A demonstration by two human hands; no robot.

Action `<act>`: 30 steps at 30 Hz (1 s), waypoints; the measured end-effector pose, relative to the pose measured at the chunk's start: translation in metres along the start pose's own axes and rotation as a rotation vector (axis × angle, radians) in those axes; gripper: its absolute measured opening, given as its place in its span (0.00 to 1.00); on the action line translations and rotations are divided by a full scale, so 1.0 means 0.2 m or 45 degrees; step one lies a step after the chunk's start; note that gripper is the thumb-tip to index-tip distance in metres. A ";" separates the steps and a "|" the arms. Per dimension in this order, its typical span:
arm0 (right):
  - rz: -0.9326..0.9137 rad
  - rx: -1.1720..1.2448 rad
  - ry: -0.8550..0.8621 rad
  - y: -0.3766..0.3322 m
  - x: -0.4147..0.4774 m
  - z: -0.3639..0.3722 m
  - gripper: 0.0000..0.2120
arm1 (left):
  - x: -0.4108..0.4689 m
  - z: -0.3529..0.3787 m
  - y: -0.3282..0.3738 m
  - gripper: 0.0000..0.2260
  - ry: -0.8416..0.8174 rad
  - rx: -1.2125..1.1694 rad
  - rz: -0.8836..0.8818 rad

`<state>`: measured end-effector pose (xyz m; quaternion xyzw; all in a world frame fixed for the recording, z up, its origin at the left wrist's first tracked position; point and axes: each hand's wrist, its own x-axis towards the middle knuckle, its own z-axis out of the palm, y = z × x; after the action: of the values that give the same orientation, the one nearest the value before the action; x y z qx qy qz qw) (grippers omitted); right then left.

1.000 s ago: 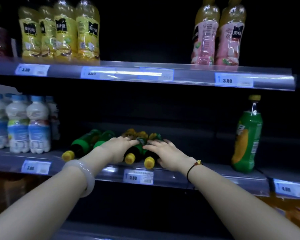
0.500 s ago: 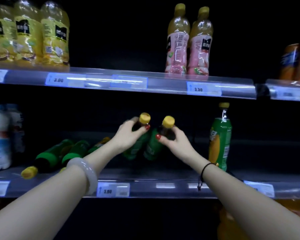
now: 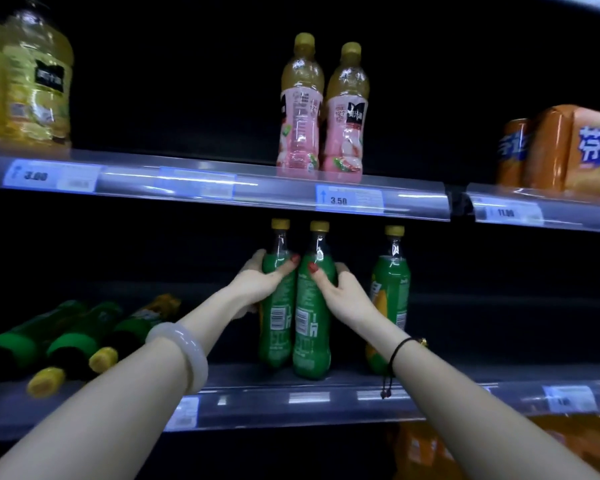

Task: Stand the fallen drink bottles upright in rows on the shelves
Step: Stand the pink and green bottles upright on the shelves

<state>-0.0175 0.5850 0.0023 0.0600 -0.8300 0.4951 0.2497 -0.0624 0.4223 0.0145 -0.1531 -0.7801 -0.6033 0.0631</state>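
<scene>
Left hand (image 3: 257, 284) and right hand (image 3: 343, 294) are each gripping a green bottle, standing both beside the upright bottle (image 3: 390, 299); fallen bottles (image 3: 66, 337) await.

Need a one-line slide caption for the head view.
Left hand and right hand each stand a yellow-capped green plastic bottle upright; three more lie fallen.

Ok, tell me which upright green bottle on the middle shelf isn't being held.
The rightmost green bottle, standing alone beyond the right hand. The other two upright ones are gripped, one by the left hand and one by the right.
</scene>
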 end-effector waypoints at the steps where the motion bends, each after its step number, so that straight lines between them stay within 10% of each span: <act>1: 0.020 0.035 -0.049 0.01 -0.02 0.01 0.29 | 0.00 -0.01 -0.02 0.35 -0.060 -0.042 -0.027; 8: 0.164 0.159 -0.163 0.12 -0.07 0.04 0.20 | -0.03 -0.06 -0.23 0.31 -0.285 0.000 -0.156; 30: 0.196 -0.083 0.218 0.29 -0.03 0.17 0.36 | 0.08 0.16 -0.31 0.42 -0.143 0.065 0.073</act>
<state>-0.0441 0.5844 -0.0585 -0.0545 -0.8234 0.4888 0.2829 -0.0941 0.4420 -0.0469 -0.2074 -0.7929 -0.5715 0.0404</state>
